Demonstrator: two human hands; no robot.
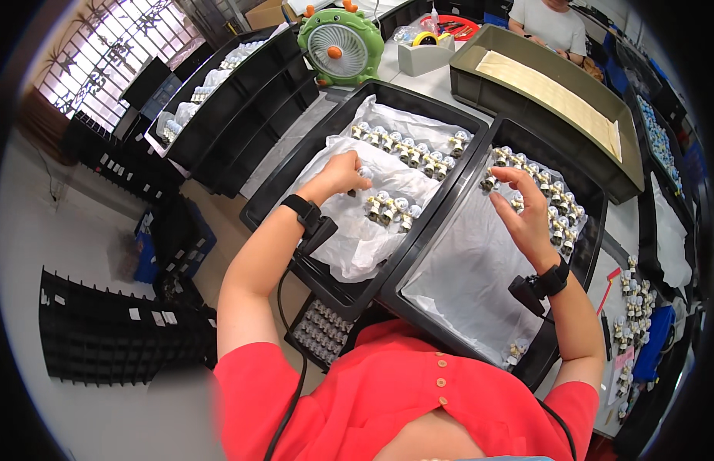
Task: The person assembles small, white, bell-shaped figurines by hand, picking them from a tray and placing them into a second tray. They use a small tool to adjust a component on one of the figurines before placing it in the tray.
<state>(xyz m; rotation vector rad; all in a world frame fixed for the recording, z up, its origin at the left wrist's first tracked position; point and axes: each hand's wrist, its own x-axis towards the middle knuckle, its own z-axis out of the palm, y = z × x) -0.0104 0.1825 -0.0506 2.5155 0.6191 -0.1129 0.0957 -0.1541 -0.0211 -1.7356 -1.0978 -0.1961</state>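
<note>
My left hand (341,174) is over the paper-lined left tray (266,201), with its fingers and thumb closed around a small figurine (364,174), which they partly hide. Rows of similar figurines (407,146), with pale heads, white and gold bodies and dark bases, stand on the white paper (357,250). A shorter row of figurines (387,209) is just right of that hand. Over the right tray (418,303), my right hand (526,215) curves, a figurine (489,181) between its thumb and index fingertips. More figurines (556,192) stand beyond its fingers.
Behind the trays are a green fan (341,46) and an olive bin (480,81). Black stacked trays (241,115) rise at the left. Loose figurines (635,307) lie on the table at right. Across the table sits another person (553,31). A cable (282,300) hangs by my left arm.
</note>
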